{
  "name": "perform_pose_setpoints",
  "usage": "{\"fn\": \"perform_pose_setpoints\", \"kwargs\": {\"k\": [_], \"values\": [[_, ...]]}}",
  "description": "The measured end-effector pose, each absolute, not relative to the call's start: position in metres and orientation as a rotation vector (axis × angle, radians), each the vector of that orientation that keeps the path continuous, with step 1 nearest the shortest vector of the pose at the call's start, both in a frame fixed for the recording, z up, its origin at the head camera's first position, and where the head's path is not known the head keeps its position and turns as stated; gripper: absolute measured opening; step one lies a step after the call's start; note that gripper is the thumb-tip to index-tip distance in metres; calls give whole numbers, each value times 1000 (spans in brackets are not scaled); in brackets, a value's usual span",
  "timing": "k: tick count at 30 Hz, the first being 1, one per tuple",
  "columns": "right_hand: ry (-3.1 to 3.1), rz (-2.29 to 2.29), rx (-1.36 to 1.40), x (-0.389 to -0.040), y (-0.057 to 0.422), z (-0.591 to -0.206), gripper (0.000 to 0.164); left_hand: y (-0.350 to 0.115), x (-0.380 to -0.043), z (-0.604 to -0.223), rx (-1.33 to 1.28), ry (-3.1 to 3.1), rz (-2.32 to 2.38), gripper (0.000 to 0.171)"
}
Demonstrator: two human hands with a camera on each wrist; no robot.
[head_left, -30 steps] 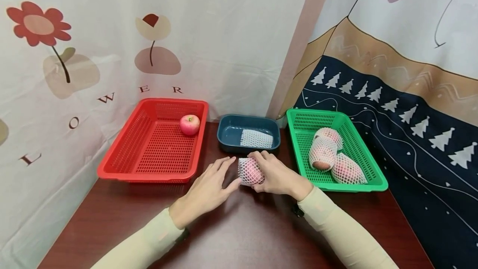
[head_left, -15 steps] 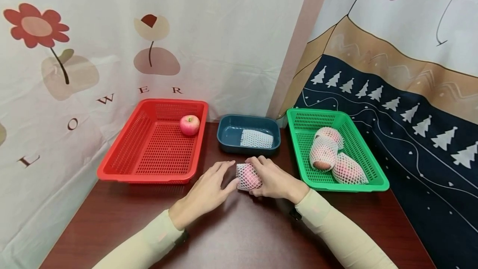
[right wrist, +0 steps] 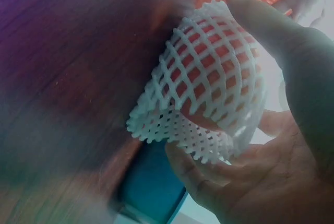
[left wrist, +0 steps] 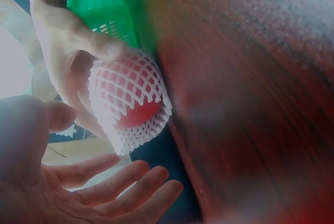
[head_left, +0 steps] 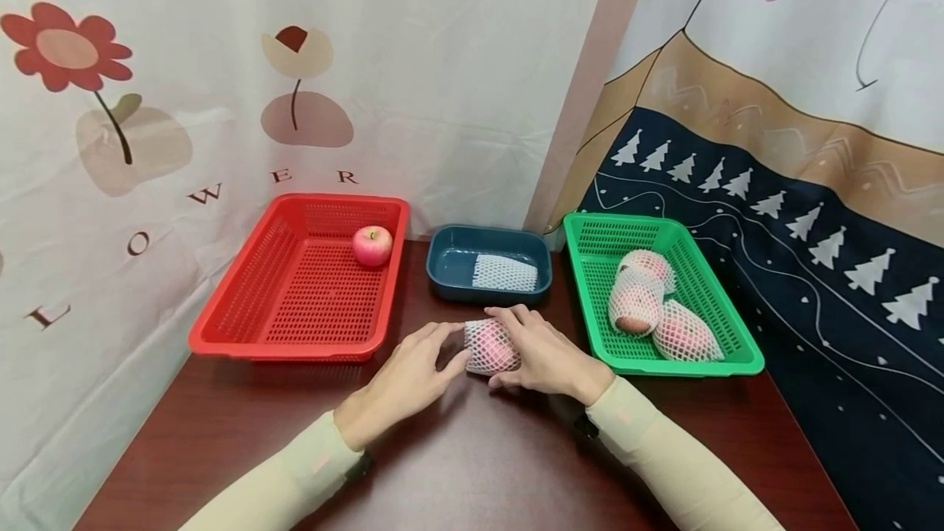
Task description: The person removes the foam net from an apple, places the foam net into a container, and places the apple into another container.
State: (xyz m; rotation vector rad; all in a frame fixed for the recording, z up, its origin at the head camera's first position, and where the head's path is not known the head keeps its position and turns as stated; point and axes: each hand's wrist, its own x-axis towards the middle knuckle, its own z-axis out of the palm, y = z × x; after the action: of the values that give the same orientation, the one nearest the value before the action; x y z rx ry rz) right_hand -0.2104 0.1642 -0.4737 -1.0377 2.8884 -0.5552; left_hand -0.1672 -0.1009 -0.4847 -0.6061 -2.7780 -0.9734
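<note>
An apple in a white foam net (head_left: 490,346) is above or on the table between the hands. My right hand (head_left: 549,355) holds it from the right, thumb on the near side and fingers behind. In the right wrist view the net's open end (right wrist: 182,130) hangs loose past the red fruit. My left hand (head_left: 401,379) is just left of the net, fingers spread. In the left wrist view those fingers (left wrist: 125,187) stand apart from the net and hold nothing.
A red basket (head_left: 288,348) with one bare apple (head_left: 372,246) stands at the left. Behind the hands, a blue tray (head_left: 451,265) contains a flat foam net (head_left: 505,273). At the right, a green basket (head_left: 693,252) holds several netted fruits (head_left: 637,299).
The netted apple and right hand have come slightly nearer the front of the table. My left hand stays almost in place, fingers still apart from the net.
</note>
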Motion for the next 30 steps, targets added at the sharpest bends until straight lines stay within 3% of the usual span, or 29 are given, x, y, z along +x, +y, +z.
{"fn": "perform_pose_setpoints", "kwargs": {"k": [15, 30], "values": [[2817, -693, -1022, -214, 169, -478, 86, -103, -170, -489, -648, -2741, -980, 27], [2835, -842, -974, -209, 169, -471, 85, -107, -172, -485, -768, -2592, -962, 24]]}}
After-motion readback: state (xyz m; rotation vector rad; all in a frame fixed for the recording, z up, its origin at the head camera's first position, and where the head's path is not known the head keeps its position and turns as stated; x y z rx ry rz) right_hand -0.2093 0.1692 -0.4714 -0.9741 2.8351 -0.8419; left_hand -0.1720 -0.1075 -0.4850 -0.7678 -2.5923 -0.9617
